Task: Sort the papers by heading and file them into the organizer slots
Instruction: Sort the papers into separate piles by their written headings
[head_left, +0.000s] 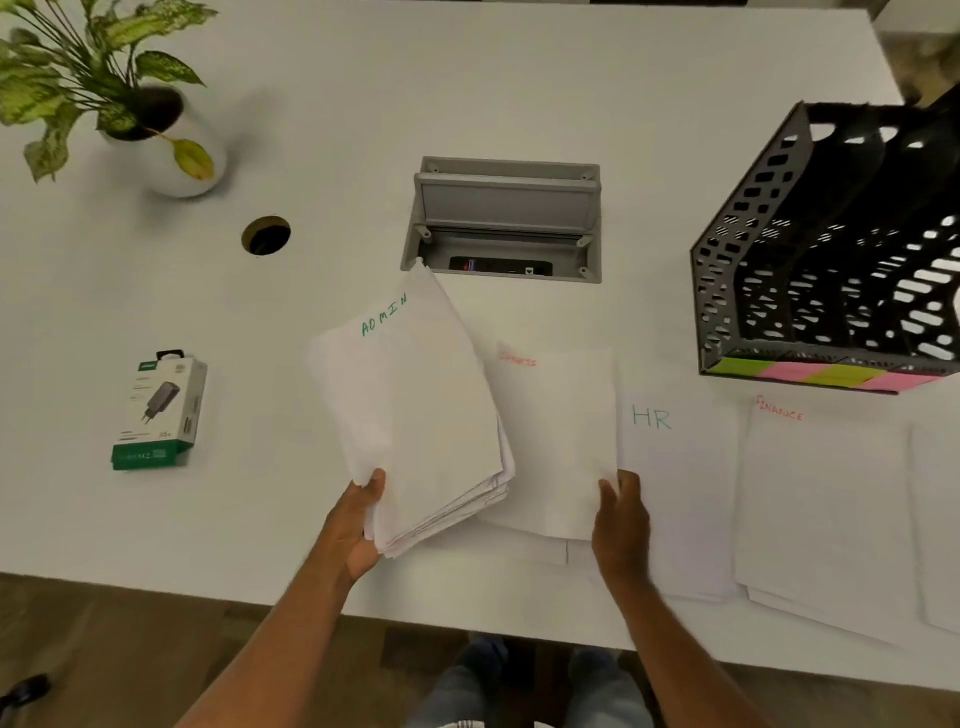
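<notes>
My left hand (358, 525) grips the lower corner of a stack of white papers (415, 405), tilted up off the table; its top sheet is headed ADMIN in green. My right hand (621, 525) pinches the lower right corner of a single sheet (556, 441) with a faint red heading, just above the table. To its right lie a pile headed HR (680, 493) and a pile headed FINANCE (821, 509), flat on the white table (519, 93). The black mesh organizer (831, 249) stands at the far right, with coloured sticky labels along its front edge.
A potted plant (156, 119) stands at the back left. A boxed charger (161, 410) lies left of the stack. An open cable box (504, 223) and a round cable hole (266, 235) are set into the table. More paper (940, 519) lies at the right edge.
</notes>
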